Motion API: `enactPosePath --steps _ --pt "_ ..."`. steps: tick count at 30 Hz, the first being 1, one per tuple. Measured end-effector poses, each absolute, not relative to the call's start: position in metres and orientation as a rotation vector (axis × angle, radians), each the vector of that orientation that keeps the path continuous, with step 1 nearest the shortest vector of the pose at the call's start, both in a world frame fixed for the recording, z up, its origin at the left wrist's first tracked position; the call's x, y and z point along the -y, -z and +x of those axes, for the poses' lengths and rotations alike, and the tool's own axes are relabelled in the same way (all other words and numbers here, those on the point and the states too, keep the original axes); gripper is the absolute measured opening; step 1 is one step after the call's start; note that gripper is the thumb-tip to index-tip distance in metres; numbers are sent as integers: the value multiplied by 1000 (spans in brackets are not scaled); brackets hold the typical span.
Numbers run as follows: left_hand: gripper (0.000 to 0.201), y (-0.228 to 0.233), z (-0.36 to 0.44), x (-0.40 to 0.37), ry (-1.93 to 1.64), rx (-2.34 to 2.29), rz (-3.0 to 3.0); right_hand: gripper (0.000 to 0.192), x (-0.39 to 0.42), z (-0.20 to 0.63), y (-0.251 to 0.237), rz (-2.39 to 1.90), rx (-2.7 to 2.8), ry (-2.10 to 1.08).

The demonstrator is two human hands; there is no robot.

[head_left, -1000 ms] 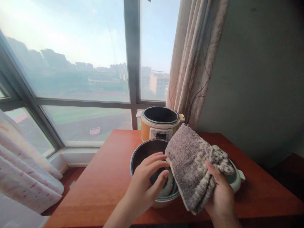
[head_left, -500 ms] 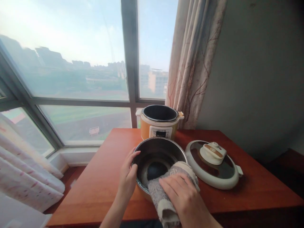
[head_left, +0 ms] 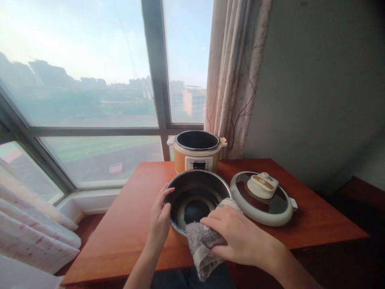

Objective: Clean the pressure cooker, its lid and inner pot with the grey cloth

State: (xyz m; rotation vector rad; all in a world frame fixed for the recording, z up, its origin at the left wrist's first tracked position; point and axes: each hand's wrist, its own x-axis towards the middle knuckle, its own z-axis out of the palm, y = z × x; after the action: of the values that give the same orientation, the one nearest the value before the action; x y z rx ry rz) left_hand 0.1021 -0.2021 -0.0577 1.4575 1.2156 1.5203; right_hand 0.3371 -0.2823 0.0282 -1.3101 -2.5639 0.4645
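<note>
A dark, round inner pot [head_left: 197, 184] with a metal rim rests near the front of the table. My left hand [head_left: 161, 212] grips its left rim, thumb outside and fingers along the edge. My right hand [head_left: 231, 230] is closed on a grey, fuzzy cloth [head_left: 203, 245] at the pot's front right rim. One end of the cloth hangs down in front of the pot, and another part shows behind my fingers at the rim. Directly behind the pot stands the orange and white electric pressure cooker body [head_left: 197, 150], without its lid.
The cooker lid [head_left: 264, 196], with a white rim and handle, lies on the red-brown wooden table [head_left: 120, 237] to the right of the pot. A large window [head_left: 99, 100], a patterned curtain [head_left: 234, 80] and a grey wall [head_left: 313, 88] border the table.
My right hand has turned, with its wrist swinging out to the right, and the cloth's hanging end has shifted. My left hand keeps its hold. The view has shifted slightly to the right.
</note>
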Motion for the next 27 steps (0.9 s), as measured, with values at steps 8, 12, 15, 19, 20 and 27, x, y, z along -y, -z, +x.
enactPosePath --steps 8,12,15,19,20,27 --pt "41 56 110 207 -1535 -1242 1421 17 275 292 -25 -1412 2812 -55" --pt "45 56 107 209 -1484 -1259 1387 18 277 288 -21 -1434 2786 -81" --pt "52 57 103 212 -1456 -1192 1345 19 276 291 -17 -1434 2743 -98" --pt "63 61 104 222 -1474 -1122 1354 20 276 296 -13 -1433 2711 -104" --pt "66 63 105 225 -1481 -1130 1348 20 277 296 -13 -1433 2709 -107" --pt "59 76 106 230 -1491 -1245 1365 17 277 295 -11 -1407 2674 -69"
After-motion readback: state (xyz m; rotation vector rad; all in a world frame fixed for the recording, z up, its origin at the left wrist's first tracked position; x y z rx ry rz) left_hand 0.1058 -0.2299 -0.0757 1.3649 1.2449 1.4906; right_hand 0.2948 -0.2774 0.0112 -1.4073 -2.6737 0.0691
